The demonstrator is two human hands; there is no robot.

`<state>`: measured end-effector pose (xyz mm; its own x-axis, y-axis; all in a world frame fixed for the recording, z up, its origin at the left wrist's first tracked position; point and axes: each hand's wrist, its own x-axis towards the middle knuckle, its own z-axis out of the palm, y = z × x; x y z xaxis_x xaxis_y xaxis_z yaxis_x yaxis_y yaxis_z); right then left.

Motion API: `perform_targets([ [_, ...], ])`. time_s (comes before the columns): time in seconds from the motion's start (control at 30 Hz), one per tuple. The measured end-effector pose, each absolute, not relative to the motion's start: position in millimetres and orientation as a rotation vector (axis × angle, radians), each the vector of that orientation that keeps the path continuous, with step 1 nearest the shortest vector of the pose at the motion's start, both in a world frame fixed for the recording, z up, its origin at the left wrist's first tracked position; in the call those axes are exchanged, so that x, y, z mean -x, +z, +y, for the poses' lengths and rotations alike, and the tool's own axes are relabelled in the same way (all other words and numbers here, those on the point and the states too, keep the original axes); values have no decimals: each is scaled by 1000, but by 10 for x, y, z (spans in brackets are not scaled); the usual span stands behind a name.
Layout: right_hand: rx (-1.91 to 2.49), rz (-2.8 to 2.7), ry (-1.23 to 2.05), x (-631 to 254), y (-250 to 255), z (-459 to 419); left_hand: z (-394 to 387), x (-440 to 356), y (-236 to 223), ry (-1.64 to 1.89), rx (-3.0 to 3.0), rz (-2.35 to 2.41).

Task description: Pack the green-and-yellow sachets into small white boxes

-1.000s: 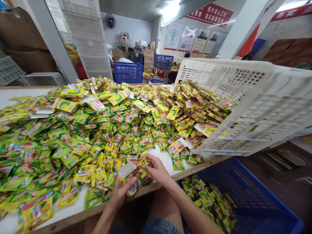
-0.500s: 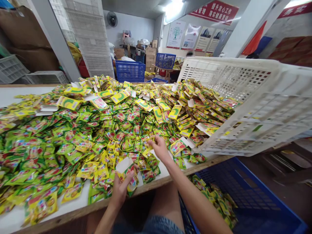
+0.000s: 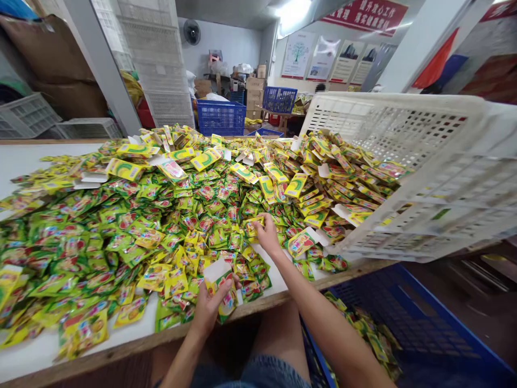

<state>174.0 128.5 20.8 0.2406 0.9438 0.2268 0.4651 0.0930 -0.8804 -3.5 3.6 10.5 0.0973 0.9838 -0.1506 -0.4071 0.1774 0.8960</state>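
The left hand [image 3: 207, 308] holds a small open-ended box [image 3: 229, 303] above the tabletop's near edge, thumb across its printed front; the other fingers are mostly hidden behind it, and the box's inside cannot be made out. The right hand [image 3: 268, 235] reaches into the heap of packets [image 3: 133, 215], its fingertips at the edge of a yellow packet [image 3: 250, 226]; whether they pinch it, I cannot tell. The heap covers most of the tabletop [image 3: 24, 159]. A white crate [image 3: 440, 202] is cut off at the right, and the right forearm hides part of a blue basket [image 3: 436, 328] below.
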Motion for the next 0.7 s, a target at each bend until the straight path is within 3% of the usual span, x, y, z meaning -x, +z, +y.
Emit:
perform_targets([
  [0.3, 898, -1648, 1131, -1466, 764, 636, 120, 33, 75, 1090, -828, 866],
  [0.7, 746, -2248, 694, -1321, 991, 638, 70, 109, 194, 934, -804, 738],
])
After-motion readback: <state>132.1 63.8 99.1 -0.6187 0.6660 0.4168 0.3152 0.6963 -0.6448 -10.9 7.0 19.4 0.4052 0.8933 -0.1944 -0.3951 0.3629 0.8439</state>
